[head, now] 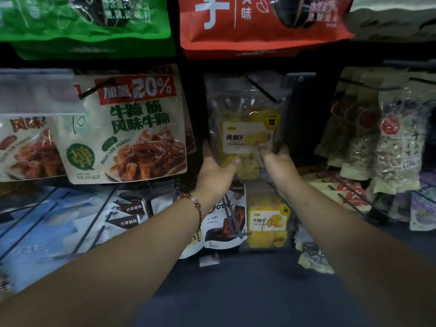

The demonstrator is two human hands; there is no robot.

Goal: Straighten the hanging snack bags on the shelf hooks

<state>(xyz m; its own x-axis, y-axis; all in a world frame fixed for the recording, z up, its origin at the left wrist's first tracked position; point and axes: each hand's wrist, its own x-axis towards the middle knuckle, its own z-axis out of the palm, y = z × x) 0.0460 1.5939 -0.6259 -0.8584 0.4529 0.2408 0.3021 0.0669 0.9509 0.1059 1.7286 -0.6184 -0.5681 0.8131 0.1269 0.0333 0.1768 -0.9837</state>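
A clear plastic bag of yellow dried fruit with a white label (pixel 245 128), hung on a black wire hook (pixel 260 89) at mid-shelf, is gripped at its lower edges by the left hand (pixel 215 169) and right hand (pixel 277 160), fingers curled round it. A white beef-tendon snack pouch (pixel 127 128) is hung just left.

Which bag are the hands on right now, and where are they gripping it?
Both hold the clear dried pineapple bag: the left hand at its lower left edge, the right hand at its lower right edge.
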